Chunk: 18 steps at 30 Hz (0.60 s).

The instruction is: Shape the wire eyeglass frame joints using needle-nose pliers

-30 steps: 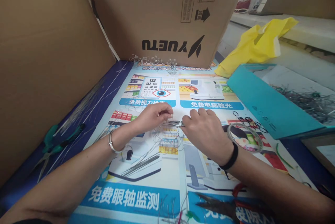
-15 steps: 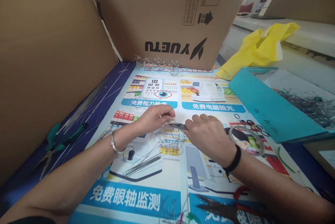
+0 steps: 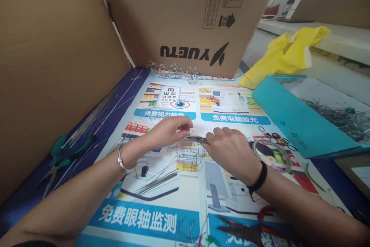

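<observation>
My right hand point(image 3: 229, 148) is wrapped round a pair of pliers point(image 3: 199, 139), with the grey jaws pointing left and the handles hidden in the palm. Close to the jaw tips, my left hand point(image 3: 172, 129) is closed in a pinch on a thin wire. Only a short bit of that wire shows by the fingers. Beneath both hands lie several wire loops point(image 3: 187, 158). A bundle of straight wires point(image 3: 156, 183) rests nearer to me on the printed poster point(image 3: 135, 233).
Cardboard walls point(image 3: 185, 15) stand behind and at the left. Teal-handled pliers point(image 3: 59, 158) lie left, scissors point(image 3: 245, 231) in front. At the right are a tape roll point(image 3: 286, 156), black rings point(image 3: 276, 135), a teal box point(image 3: 300, 123) of wire pieces and a yellow bag point(image 3: 283, 56).
My left hand and wrist have shifted slightly left, with the fingertips a little further from the jaws. The right hand and its pliers have barely moved.
</observation>
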Motion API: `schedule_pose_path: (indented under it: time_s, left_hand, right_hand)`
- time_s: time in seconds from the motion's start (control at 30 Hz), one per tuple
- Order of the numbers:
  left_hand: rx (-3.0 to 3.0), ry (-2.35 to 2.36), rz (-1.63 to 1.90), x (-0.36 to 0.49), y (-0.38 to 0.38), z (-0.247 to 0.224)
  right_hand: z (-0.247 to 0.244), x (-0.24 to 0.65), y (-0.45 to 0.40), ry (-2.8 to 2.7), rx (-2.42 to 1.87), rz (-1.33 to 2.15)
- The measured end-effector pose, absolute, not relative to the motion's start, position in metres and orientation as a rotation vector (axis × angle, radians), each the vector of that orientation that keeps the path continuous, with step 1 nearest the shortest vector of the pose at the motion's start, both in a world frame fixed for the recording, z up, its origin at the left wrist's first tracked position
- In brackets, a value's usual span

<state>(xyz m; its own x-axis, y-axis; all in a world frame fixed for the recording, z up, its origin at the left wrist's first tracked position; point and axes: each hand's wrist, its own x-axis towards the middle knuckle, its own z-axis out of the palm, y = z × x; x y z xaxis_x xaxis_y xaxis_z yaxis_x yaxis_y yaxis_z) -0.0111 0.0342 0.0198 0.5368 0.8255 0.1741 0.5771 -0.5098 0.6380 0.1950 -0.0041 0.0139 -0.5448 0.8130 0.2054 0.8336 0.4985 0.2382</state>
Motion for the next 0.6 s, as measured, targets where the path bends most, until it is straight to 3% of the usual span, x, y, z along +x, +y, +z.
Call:
schedule_pose_path:
  time_s: [0.6]
  left_hand:
    - [2.194,1.308,0.479,-0.0103,0.0333,0.0186]
  right_hand:
    - [0.0089,0.1953,-0.002,-2.619,-1.448,-0.513]
